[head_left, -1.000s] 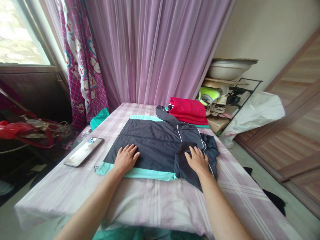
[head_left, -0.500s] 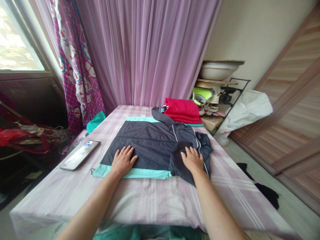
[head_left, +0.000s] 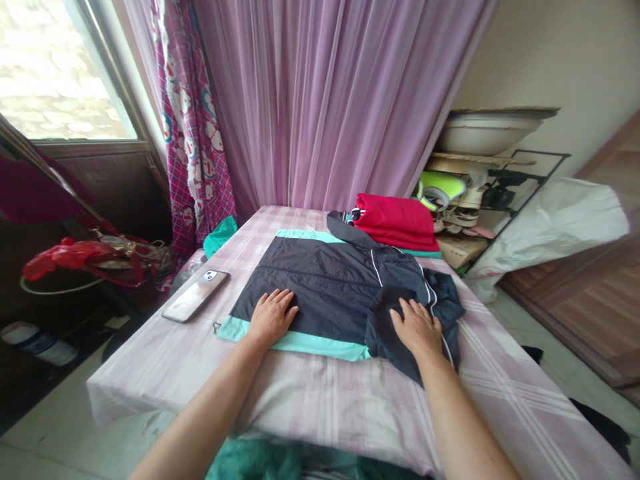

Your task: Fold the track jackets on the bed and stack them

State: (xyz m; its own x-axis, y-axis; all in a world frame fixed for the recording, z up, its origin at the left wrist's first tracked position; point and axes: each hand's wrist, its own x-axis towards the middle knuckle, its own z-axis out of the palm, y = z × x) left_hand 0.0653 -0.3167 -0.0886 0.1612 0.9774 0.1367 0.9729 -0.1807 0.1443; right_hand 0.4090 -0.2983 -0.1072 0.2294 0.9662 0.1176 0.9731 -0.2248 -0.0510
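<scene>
A black zip jacket (head_left: 320,270) with mint-green side panels and white piping lies spread on the table, its hem toward the left. Flat on its near half, close to the hem, rests my left hand (head_left: 273,318), fingers stretched out. My right hand (head_left: 416,327) presses on the folded-over sleeve at the jacket's right end, fingers apart. Neither hand grips anything. Part of the sleeve is hidden beneath my right hand.
The checked cloth on the table (head_left: 320,400) hangs over its edges. A phone (head_left: 196,297) lies at the left. Folded red clothing (head_left: 397,220) sits at the back right, touching the jacket's collar side. Beyond stand a shoe rack (head_left: 515,193) and a white sack (head_left: 560,223).
The camera view has turned left, so everything appears shifted rightward. Both hands stay in about the same places on the jacket, which looks unchanged.
</scene>
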